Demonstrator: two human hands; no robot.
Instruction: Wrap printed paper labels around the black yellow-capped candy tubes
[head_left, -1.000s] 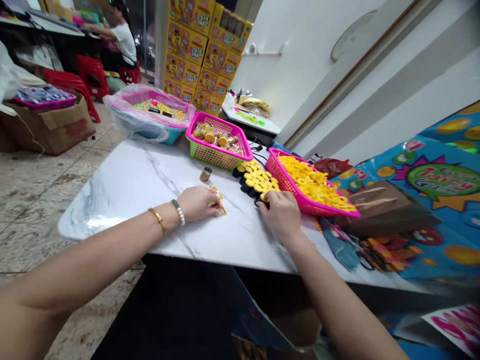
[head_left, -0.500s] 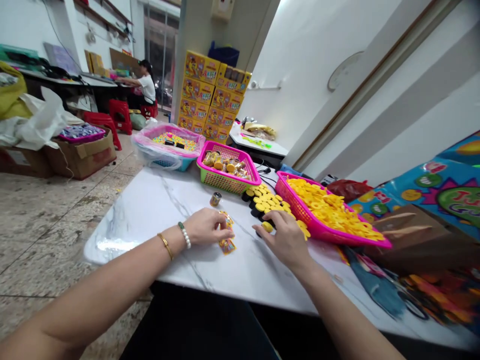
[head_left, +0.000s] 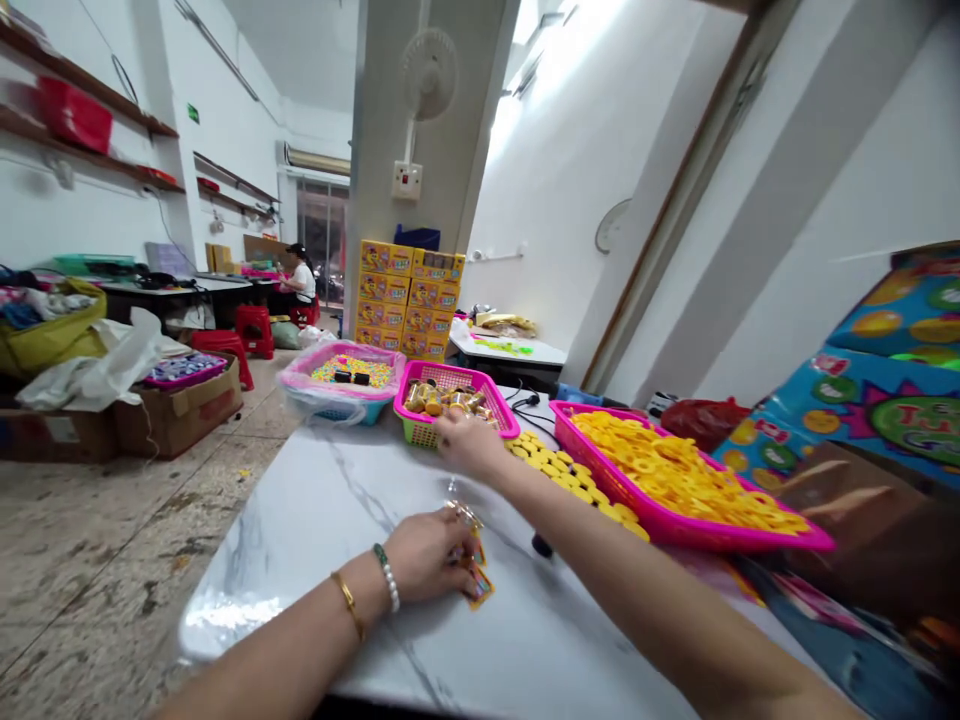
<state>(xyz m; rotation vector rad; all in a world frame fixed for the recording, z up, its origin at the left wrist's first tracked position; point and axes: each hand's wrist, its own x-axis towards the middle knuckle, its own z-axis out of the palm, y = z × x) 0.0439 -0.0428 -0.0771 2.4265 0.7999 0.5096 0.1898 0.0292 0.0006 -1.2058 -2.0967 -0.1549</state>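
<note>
My left hand [head_left: 429,556] lies low over the white marbled table with its fingers curled and closed on small orange printed labels [head_left: 481,586]. Something shiny and clear shows by its fingertips. My right hand [head_left: 471,444] reaches across to the near rim of a pink-and-green basket [head_left: 495,408] of small clear jars with gold-coloured contents [head_left: 431,400]. Its fingers are bent together, and what they hold is too small to make out. Right of the hands stand rows of yellow-topped black pieces [head_left: 559,468]. One dark piece [head_left: 541,546] sits apart under my right forearm.
A pink basket of yellow plastic pieces [head_left: 675,470] stands at the right. At the back left is a plastic-lined tub of coloured beads [head_left: 358,372]. Yellow cartons [head_left: 409,305] are stacked behind. Far off, a person [head_left: 301,280] sits at another table.
My right hand has moved from the yellow-topped pieces to the jar basket. The small jar that stood on the table no longer shows. The camera has tilted up; my left hand stays by the labels.
</note>
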